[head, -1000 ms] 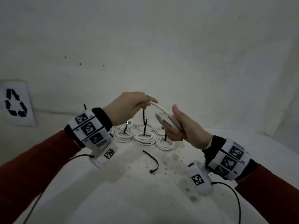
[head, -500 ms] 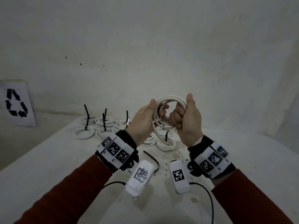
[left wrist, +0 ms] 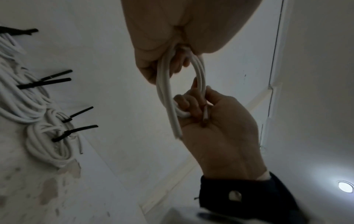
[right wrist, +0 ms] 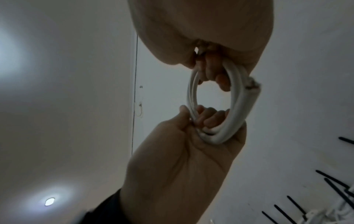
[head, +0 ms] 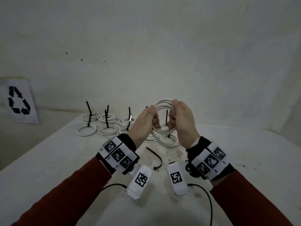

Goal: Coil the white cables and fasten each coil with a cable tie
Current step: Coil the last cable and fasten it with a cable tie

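Two hands (head: 164,123) around one white cable coil (head: 163,131), one loose cable tie (head: 156,158) below.

White cable coil (head: 163,103) is showing plain white; the tied coils (head: 107,117) are wearing black cable ties (head: 89,113). Red sleeves (head: 76,190) are framing black-and-white checker-coded wristbands (head: 117,155), and a black recycling symbol is sitting on white paper (head: 19,100).
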`<move>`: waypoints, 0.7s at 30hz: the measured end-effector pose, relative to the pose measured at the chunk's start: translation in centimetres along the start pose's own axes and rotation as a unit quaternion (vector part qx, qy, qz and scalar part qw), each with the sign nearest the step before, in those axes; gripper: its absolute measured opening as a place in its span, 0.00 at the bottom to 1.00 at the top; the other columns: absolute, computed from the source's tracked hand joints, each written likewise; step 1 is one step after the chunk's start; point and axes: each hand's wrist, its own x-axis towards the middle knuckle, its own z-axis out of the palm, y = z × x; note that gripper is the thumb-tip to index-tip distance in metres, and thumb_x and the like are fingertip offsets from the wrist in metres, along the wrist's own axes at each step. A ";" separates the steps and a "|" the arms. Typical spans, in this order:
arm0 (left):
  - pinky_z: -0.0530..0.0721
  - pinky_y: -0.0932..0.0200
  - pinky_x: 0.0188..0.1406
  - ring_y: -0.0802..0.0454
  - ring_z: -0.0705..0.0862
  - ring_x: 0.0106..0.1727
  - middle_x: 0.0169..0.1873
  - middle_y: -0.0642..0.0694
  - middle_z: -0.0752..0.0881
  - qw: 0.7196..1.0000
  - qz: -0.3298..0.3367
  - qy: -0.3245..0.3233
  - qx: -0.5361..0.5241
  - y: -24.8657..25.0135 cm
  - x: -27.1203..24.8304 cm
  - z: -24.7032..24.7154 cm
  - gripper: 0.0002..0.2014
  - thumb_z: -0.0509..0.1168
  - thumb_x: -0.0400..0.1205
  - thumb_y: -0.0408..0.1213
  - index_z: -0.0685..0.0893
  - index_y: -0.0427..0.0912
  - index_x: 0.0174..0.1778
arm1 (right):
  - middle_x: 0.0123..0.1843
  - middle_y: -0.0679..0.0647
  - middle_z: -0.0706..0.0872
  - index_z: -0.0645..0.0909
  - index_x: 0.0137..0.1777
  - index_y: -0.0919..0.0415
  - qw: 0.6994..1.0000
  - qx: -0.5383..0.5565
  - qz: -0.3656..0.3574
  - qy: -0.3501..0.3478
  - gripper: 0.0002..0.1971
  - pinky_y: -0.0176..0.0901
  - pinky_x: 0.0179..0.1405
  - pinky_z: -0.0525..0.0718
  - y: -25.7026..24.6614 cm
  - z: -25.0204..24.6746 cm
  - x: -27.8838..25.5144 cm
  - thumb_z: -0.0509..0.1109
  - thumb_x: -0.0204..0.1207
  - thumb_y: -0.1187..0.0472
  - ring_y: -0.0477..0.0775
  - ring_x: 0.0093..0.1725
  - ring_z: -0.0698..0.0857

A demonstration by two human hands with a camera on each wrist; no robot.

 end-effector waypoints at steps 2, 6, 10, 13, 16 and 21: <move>0.80 0.46 0.49 0.48 0.81 0.36 0.28 0.47 0.81 0.997 -0.040 -0.044 0.052 0.2 0.4 -0.8 0.17 0.49 0.89 0.41 0.77 0.38 0.41 | 0.22 0.47 0.66 0.67 0.36 0.56 1.000 0.007 0.017 0.010 0.14 0.36 0.19 0.58 0.2 -0.5 0.5 0.58 0.85 0.61 0.43 0.18 0.61; 0.82 0.49 0.48 0.47 0.85 0.39 0.35 0.41 0.87 0.991 -0.051 -0.087 0.086 1.9 1.5 -2.0 0.12 0.53 0.85 0.33 0.81 0.34 0.46 | 0.20 0.43 0.67 0.63 0.31 0.56 0.999 -0.041 -0.019 -0.022 0.17 0.35 0.17 0.60 0.8 -1.0 1.0 0.62 0.81 0.66 0.42 0.20 0.64; 0.81 0.54 0.40 0.49 0.81 0.30 0.28 0.42 0.82 0.971 -0.084 -0.157 0.159 3.0 2.0 -1.3 0.23 0.50 0.88 0.45 0.82 0.37 0.37 | 0.30 0.51 0.76 0.68 0.34 0.56 0.990 -0.119 -0.064 -0.030 0.10 0.45 0.32 0.73 1.2 -0.5 1.3 0.63 0.75 0.60 0.51 0.32 0.74; 0.77 0.57 0.34 0.53 0.75 0.25 0.24 0.47 0.75 0.983 -0.066 -0.124 0.122 2.3 2.4 -1.3 0.21 0.52 0.88 0.45 0.77 0.39 0.33 | 0.34 0.54 0.76 0.66 0.43 0.56 0.991 -0.113 -0.049 -0.043 0.07 0.37 0.28 0.72 0.8 -0.5 1.3 0.58 0.83 0.63 0.47 0.29 0.73; 0.77 0.60 0.30 0.58 0.71 0.18 0.16 0.54 0.71 0.997 -0.060 -0.030 -0.031 1.5 2.9 -1.9 0.20 0.50 0.89 0.44 0.72 0.40 0.32 | 0.46 0.58 0.81 0.68 0.51 0.54 0.994 -0.070 -0.007 -0.088 0.04 0.42 0.37 0.79 0.8 -1.7 1.3 0.56 0.87 0.55 0.53 0.39 0.80; 0.78 0.64 0.31 0.58 0.68 0.17 0.15 0.54 0.67 0.952 -0.033 0.108 -0.284 1.5 3.9 -4.2 0.21 0.46 0.89 0.46 0.69 0.41 0.32 | 0.61 0.57 0.84 0.76 0.68 0.51 0.971 0.075 0.078 -0.212 0.33 0.54 0.58 0.83 3.3 -4.5 -0.1 0.76 0.66 0.38 0.58 0.56 0.85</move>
